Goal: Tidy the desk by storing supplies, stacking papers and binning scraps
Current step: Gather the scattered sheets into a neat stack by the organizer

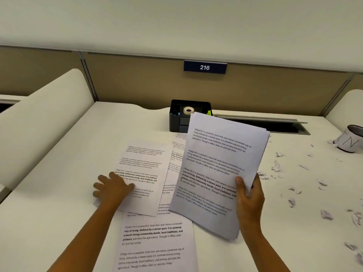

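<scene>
My right hand grips a stack of printed sheets by its right edge, thumb on top, and holds it tilted above the white desk. My left hand rests with spread fingers on the left edge of a loose printed sheet lying on the desk. A second loose sheet lies nearer to me, and another is partly hidden under the held stack. Several torn paper scraps are scattered across the desk's right side.
A black desk organiser with a tape roll and coloured sticky notes stands at the back. A small paper-wrapped bin sits at the far right. A cable slot runs along the back edge, below the partition with the 216 sign.
</scene>
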Motion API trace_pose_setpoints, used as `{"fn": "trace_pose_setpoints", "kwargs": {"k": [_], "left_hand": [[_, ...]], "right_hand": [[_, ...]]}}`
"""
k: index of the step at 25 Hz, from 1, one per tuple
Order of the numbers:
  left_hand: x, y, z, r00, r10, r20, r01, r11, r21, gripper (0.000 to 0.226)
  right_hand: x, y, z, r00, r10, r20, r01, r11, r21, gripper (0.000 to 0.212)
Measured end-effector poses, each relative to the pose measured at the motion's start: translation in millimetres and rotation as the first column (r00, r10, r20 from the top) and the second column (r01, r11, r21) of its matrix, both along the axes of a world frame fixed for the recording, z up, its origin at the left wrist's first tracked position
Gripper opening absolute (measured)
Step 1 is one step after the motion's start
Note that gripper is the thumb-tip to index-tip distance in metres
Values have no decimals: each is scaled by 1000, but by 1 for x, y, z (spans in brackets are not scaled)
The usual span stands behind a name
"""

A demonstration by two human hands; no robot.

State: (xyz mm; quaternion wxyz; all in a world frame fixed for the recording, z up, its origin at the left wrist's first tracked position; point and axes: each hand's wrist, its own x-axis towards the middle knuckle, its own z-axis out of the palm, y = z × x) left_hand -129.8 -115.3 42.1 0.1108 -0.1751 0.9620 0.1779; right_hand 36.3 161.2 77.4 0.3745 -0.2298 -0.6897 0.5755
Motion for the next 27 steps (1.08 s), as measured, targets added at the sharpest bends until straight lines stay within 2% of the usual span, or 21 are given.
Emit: {"fn": "trace_pose_setpoints", "kwargs": {"k": [5,8,10,13,16,18,20,23,27], "left_hand": [[-21,-18,12,992,-51,114,48,999,26,90],[-22,-26,18,990,-100,100,95,994,51,69],[-15,-29,16,994,-109,-14,110,988,106,46],[2,-30,18,958,-63,-281,153,938,310,14],[11,-31,33,894,36,-447,181,883,433,10],[9,-35,40,868,74,-491,200,853,482,14],[4,-41,44,883,125,-451,201,769,606,24],[13,-35,52,930,166,-328,202,515,833,30],[37,-6,55,962,71,-264,222,357,907,23]], "right_hand": [[1,14,-8,996,-42,77,44,999,-17,21],[0,16,-9,995,-47,90,49,999,-24,19],[-1,16,-9,994,-45,97,47,999,-24,18],[-1,17,-11,992,-48,113,51,998,-22,18],[0,19,-12,991,-47,123,49,999,-13,19],[0,19,-13,990,-54,132,56,998,-11,19],[0,18,-12,987,-64,147,65,998,-2,19],[-3,17,-9,981,-81,176,83,997,-3,22],[-13,13,4,981,-74,181,85,995,-54,18]]}}
